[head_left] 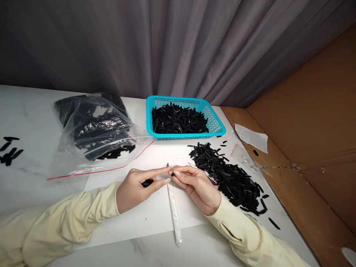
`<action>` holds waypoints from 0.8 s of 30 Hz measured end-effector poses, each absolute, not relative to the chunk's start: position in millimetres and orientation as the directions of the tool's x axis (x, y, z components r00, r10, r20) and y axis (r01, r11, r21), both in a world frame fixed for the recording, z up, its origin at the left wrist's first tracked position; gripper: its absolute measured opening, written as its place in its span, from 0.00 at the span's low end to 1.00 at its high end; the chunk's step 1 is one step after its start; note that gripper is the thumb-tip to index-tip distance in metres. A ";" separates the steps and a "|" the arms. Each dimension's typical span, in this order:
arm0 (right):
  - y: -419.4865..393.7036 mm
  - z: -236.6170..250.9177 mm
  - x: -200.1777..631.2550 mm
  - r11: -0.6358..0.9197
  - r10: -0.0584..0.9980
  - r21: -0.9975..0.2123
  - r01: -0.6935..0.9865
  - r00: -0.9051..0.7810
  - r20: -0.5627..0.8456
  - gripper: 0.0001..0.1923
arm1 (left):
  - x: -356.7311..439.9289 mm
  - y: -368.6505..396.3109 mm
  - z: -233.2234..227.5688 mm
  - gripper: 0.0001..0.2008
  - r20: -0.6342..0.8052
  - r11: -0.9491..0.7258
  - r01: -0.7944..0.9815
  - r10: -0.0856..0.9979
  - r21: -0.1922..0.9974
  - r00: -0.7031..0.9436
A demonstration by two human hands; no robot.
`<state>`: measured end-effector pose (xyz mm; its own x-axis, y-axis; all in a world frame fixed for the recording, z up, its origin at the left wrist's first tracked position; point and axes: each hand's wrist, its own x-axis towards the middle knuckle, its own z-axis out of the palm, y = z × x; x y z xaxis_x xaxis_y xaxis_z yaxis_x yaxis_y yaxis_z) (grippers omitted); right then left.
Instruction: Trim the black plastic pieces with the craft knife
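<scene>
My left hand (139,187) and my right hand (194,185) meet over a white sheet (144,215) near the table's front. Fingertips of both hands pinch a small black plastic piece (172,173) between them. A second black piece (147,183) rests in my left palm. Under the hands lies a thin knife (174,207) with a white wrapped handle, blade pointing away from me. A loose heap of black pieces (233,178) lies just right of my right hand.
A turquoise basket (215,124) of black pieces stands at the back centre. A clear bag (91,129) of them lies to its left. A few pieces (9,150) lie at far left. A cardboard wall (311,141) and a paper slip (251,137) border the right.
</scene>
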<state>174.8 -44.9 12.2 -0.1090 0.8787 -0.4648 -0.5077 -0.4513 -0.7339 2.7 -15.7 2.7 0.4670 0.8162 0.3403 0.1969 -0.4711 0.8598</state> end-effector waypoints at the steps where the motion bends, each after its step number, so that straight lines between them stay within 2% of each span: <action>1: -46.4 12.8 172.8 -0.440 0.882 -0.743 -0.505 -0.085 -0.464 0.07 | 3.0 -15.7 2.8 0.13 0.340 -0.466 0.193 0.820 0.863 0.459; 5: -51.6 14.3 166.1 -0.411 0.890 -0.768 -0.492 -0.035 -0.454 0.07 | 3.4 -16.0 4.6 0.12 0.334 -0.451 0.164 0.819 0.877 0.468; 9: -54.1 14.0 164.9 -0.425 0.897 -0.789 -0.443 -0.091 -0.432 0.08 | 3.1 -16.4 5.0 0.11 0.351 -0.460 0.145 0.814 0.876 0.463; 15: -53.1 14.7 167.9 -0.417 0.907 -0.756 -0.505 -0.180 -0.380 0.10 | 2.6 -16.7 5.0 0.12 0.267 -0.381 0.168 0.843 0.909 0.467; 24: -52.2 18.0 167.2 -0.416 0.909 -0.742 -0.526 -0.203 -0.365 0.08 | 3.6 -16.9 10.5 0.12 0.240 -0.371 0.208 0.849 0.905 0.470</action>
<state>167.2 -52.2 18.0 -0.2034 0.9085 -0.3650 -0.5255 -0.4158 -0.7423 3.6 -16.9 10.5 0.4701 0.8493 0.2401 0.2080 -0.3710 0.9050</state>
